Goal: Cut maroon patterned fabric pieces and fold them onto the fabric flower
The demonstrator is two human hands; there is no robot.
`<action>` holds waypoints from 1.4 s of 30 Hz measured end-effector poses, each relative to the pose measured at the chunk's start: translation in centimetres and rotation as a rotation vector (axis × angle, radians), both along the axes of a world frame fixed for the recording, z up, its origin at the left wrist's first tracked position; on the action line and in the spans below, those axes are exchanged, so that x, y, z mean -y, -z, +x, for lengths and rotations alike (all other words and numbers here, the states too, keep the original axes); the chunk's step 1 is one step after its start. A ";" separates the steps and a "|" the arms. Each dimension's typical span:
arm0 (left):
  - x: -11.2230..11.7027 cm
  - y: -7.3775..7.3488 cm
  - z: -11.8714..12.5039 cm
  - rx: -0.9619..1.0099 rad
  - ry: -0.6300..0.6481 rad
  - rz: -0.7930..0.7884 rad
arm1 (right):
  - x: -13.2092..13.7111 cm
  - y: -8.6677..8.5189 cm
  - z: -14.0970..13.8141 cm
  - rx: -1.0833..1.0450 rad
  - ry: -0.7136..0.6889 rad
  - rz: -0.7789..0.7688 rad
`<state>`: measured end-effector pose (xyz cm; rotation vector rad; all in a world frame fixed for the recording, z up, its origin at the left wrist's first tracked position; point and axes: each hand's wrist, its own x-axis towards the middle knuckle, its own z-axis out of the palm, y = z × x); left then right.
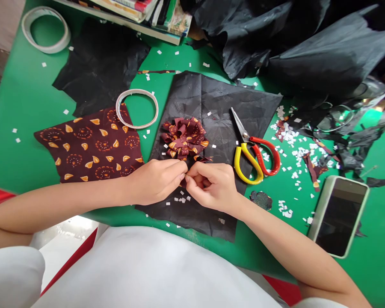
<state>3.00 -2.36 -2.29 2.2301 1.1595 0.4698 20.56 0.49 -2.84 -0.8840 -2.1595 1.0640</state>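
My left hand (pixel 157 179) and my right hand (pixel 211 185) meet over a black cloth sheet (pixel 208 107) on the green table (pixel 25 98). Both are pinched together on a small piece of maroon patterned fabric (pixel 202 159), most of it hidden by the fingers. Just beyond my fingertips lies a fabric flower (pixel 183 137) of folded maroon and orange petals, on the same black sheet.
Red and yellow scissors (pixel 255 156) lie right of the flower. A maroon patterned cloth (pixel 90 147) and a tape ring (pixel 137 108) lie to the left, a bigger tape roll (pixel 45 30) at the far left. A phone (pixel 338 216), paper scraps and crumpled black material (pixel 308 47) fill the right.
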 end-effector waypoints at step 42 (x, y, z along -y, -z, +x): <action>-0.2 0.1 0.0 0.031 -0.047 -0.034 | -0.2 0.1 0.2 0.034 -0.042 0.085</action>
